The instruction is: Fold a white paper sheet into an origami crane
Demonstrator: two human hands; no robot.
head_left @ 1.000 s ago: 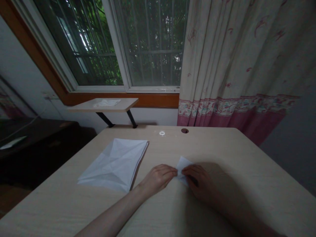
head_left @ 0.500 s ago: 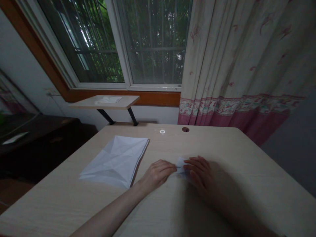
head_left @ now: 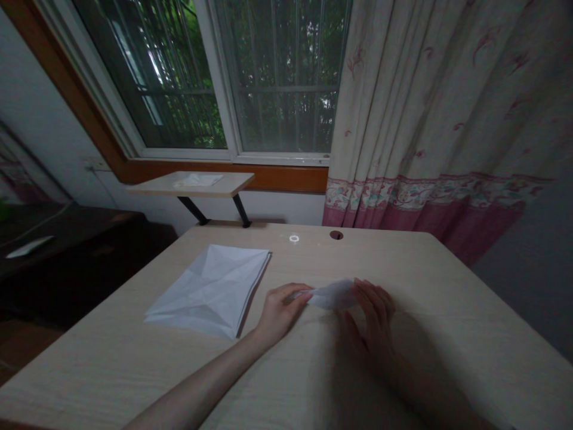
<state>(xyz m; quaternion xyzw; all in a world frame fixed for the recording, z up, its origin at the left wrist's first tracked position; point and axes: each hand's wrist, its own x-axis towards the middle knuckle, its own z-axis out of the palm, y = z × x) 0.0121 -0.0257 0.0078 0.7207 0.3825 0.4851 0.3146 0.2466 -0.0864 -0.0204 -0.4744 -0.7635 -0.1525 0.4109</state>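
Note:
A small piece of thin white paper, folded or gathered, is between my hands just above or on the tabletop; I cannot tell which. My left hand is closed, pinching its narrow left end between thumb and fingers. The paper widens toward my right hand, whose fingertips touch its right edge. The right fingers are stretched out, and the thumb stands apart from them near the paper's lower edge. To the left of my left hand lies a stack of creased white paper sheets.
The pale wooden desk has a round cable hole near its back edge. A small raised shelf at the back left carries white paper. Behind are a window and a patterned curtain. A dark cabinet stands left.
My left hand has shifted slightly left and up, and my right hand slightly right. More of the paper shows between them, spread wider. The stack of sheets has stayed in place.

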